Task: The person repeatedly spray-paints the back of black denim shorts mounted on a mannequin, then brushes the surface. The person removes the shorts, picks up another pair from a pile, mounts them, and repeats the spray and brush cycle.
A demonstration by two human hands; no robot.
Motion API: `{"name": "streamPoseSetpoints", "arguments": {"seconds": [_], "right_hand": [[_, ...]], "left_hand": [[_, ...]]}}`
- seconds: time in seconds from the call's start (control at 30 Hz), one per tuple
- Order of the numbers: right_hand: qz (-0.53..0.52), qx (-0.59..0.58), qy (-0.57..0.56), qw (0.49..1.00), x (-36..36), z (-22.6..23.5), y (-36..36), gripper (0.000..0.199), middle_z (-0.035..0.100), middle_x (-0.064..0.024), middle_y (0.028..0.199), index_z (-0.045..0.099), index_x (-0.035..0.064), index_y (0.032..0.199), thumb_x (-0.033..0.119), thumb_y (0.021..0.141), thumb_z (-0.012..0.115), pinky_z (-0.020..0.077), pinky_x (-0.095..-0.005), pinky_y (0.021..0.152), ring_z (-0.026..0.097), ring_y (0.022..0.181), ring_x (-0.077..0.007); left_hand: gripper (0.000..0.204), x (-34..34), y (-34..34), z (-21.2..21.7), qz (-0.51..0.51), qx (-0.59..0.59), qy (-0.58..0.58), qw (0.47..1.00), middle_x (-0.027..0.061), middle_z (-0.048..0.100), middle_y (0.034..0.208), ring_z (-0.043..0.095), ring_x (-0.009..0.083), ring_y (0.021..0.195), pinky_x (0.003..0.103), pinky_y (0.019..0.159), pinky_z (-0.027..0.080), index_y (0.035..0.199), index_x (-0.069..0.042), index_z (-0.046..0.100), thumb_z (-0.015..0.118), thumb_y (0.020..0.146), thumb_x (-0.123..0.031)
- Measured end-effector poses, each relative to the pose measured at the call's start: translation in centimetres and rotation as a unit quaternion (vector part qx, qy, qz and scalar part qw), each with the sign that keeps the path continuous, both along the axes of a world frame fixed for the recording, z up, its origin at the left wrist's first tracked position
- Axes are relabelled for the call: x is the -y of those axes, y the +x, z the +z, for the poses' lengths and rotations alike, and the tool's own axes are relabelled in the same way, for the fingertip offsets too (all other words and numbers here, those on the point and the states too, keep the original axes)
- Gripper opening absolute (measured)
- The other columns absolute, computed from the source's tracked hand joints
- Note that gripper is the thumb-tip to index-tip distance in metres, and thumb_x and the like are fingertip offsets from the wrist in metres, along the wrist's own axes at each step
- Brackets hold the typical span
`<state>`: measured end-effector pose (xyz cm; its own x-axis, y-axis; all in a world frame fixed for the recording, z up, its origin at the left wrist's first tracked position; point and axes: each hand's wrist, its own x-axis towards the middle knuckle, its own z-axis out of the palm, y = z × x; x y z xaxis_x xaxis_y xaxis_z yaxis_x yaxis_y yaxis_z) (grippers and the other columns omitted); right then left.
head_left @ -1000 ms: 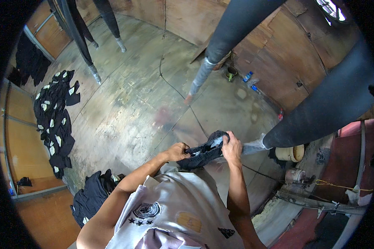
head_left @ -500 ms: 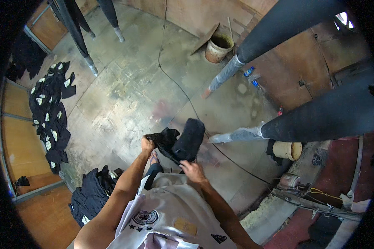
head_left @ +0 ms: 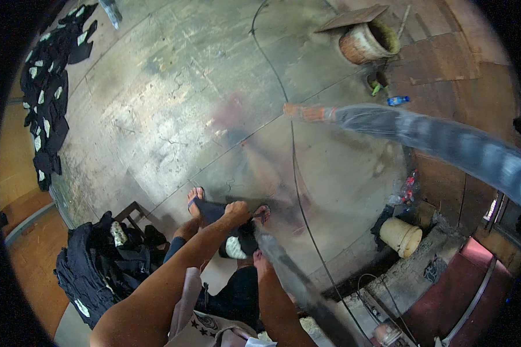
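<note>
A black garment (head_left: 247, 236) with a white patch hangs low in front of me, above my sandalled feet. My left hand (head_left: 236, 214) is closed in a fist on its upper part, with dark cloth showing to the left of the fist. My right hand (head_left: 261, 263) is lower, closed on the garment's edge beside the white patch. A grey, plastic-looking leg form (head_left: 289, 266), partly blurred, slants from beside my right hand toward the lower right. Another leg form (head_left: 428, 132), wrapped in clear plastic with an orange-brown tip, reaches in from the right.
A heap of black garments (head_left: 101, 266) lies by my left arm, next to a small dark stool (head_left: 134, 213). More black garments (head_left: 45, 110) lie along the left wall. A cable (head_left: 298, 179) crosses the floor. Buckets (head_left: 360, 46) and a blue-labelled bottle (head_left: 398, 100) stand or lie rightward.
My hands have lowered, and the garment hangs between them with its white patch showing. The view has tilted down and turned. A grey leg form has appeared close beside my right hand.
</note>
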<state>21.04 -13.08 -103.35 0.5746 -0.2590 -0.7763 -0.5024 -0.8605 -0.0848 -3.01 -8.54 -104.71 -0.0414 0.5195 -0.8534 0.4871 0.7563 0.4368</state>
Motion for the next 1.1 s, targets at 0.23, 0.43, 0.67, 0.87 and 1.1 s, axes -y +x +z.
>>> {"name": "streamPoseSetpoints", "arguments": {"seconds": [0.23, 0.43, 0.67, 0.87, 1.1], "right_hand": [[0.110, -0.129, 0.168, 0.971, -8.8, -5.8, -0.1, 0.010, 0.054, -0.0026, 0.069, 0.062, 0.0090, 0.100, 0.019, 0.100, 0.063, 0.0374, -0.0267, 0.043, 0.049, 0.052, -0.0128], [0.186, -0.166, 0.268, 0.931, -17.8, -8.3, 2.0, 0.013, 0.053, -0.0016, 0.070, 0.062, 0.0092, 0.099, 0.022, 0.101, 0.061, 0.0359, -0.0241, 0.042, 0.048, 0.052, -0.0120], [0.230, -0.161, 0.324, 0.903, -20.7, -9.5, 8.1, 0.016, 0.053, -0.0004, 0.071, 0.061, 0.0095, 0.098, 0.025, 0.102, 0.060, 0.0341, -0.0212, 0.041, 0.047, 0.052, -0.0111], [0.081, -0.100, 0.260, 0.957, -17.4, -3.4, 6.6, 0.008, 0.051, 0.0029, 0.073, 0.054, 0.0146, 0.094, 0.018, 0.102, 0.053, 0.0277, -0.0222, 0.040, 0.039, 0.050, -0.0096], [0.193, -0.089, 0.311, 0.927, -20.9, 1.5, 4.3, 0.009, 0.051, 0.0027, 0.074, 0.054, 0.0145, 0.093, 0.015, 0.102, 0.052, 0.0292, -0.0227, 0.043, 0.039, 0.051, -0.0102]], "left_hand": [[0.068, -7.7, 2.6, -6.8, 0.231, -0.015, -0.007, 0.973, 0.0268, 0.073, 0.097, 0.070, 0.0445, 0.097, 0.053, 0.082, 0.055, 0.096, 0.005, 0.072, 0.062, 0.093, -0.062], [0.070, -16.4, 2.5, -7.7, 0.289, -0.006, 0.099, 0.952, 0.0323, 0.069, 0.093, 0.067, 0.0488, 0.096, 0.052, 0.080, 0.055, 0.088, 0.009, 0.069, 0.061, 0.094, -0.060], [0.067, -23.1, 3.7, -6.9, 0.194, 0.021, 0.169, 0.966, 0.0314, 0.070, 0.097, 0.068, 0.0465, 0.101, 0.051, 0.087, 0.056, 0.089, 0.007, 0.072, 0.062, 0.094, -0.059], [0.059, -18.7, 12.1, -0.8, 0.181, 0.106, 0.140, 0.968, 0.0296, 0.070, 0.089, 0.070, 0.0458, 0.090, 0.052, 0.080, 0.056, 0.078, 0.003, 0.072, 0.061, 0.096, -0.052], [0.052, -17.0, 17.8, -7.4, 0.237, 0.128, 0.105, 0.957, 0.0250, 0.071, 0.086, 0.072, 0.0392, 0.090, 0.050, 0.080, 0.057, 0.086, 0.000, 0.074, 0.065, 0.092, -0.050]]}}
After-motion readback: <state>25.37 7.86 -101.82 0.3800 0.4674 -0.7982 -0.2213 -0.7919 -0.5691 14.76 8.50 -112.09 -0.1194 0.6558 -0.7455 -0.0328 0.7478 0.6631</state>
